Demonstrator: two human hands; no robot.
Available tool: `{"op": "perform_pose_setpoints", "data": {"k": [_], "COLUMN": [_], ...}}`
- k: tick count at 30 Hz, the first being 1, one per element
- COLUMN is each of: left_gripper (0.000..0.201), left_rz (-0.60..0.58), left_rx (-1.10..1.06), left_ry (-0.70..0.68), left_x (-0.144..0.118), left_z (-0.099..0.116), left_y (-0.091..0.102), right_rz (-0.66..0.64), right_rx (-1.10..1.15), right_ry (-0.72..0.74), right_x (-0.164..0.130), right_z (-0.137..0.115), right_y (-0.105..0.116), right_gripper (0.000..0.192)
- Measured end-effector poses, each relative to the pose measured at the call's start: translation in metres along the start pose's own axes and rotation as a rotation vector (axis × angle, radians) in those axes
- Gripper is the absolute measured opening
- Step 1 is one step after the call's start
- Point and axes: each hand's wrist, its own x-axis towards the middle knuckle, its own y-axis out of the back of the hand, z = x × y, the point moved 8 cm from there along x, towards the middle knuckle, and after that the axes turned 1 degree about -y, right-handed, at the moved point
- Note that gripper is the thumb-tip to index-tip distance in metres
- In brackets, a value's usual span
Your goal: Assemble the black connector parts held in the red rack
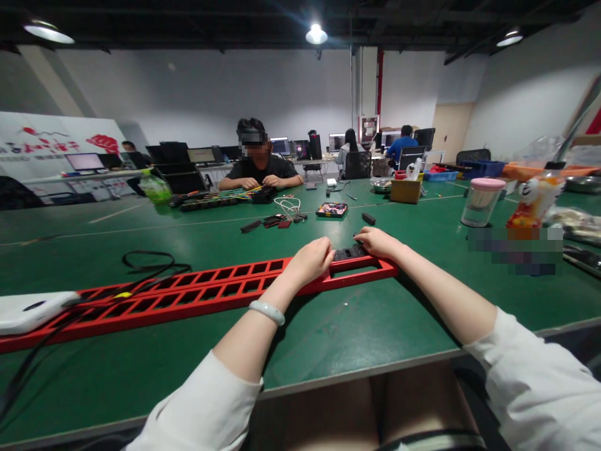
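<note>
A long red frame (225, 288) with two rows of rectangular openings lies across the green table. Black ribbed blocks (350, 252) sit in its far row near the right end, between my two hands. My left hand (313, 259) is closed over the frame at the left of these blocks; its fingertips are hidden. At their right end, my right hand (375, 242) has thumb and fingers drawn together by a small dark bit that is too small to name. A separate black block (369, 218) lies just beyond my right hand.
A white device (35, 311) with a black cable rests on the frame's left end. Small dark pieces (277, 220) and a patterned box (332, 210) lie farther off. A pink-lidded cup (481, 202) stands at right. Across the table a person (263, 163) handles wires.
</note>
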Motion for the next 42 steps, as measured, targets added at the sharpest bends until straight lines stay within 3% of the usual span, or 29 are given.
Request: {"op": "perform_pose_setpoints", "data": {"k": [6,18,27,35,42], "left_gripper": [0.007,0.013,0.022,0.007,0.008], "left_rz": [-0.024,-0.022,0.018,0.06,0.051], "left_rx": [-0.107,-0.224,-0.161,-0.161,-0.339], "left_ry": [-0.057,-0.045,0.004,-0.02,0.104], "left_x": [-0.001,-0.001,-0.003,-0.005,-0.003], "left_z": [0.003,-0.004,-0.008,-0.008,-0.017], "left_y": [-0.012,-0.014,-0.01,-0.004,-0.01], "right_rz": [0.103,0.188,0.182,0.189,0.215], "right_rx": [0.03,-0.029,0.01,0.081,0.136], "right_ry": [0.069,0.096,0.036,0.047,0.115], "right_x": [-0.002,-0.008,-0.01,-0.012,-0.019], "right_z": [-0.007,-0.013,-0.006,-0.011,-0.029], "right_y": [0.003,0.011,0.006,0.012,0.026], "right_gripper": [0.037,0.035,0.038,0.03,0.027]}}
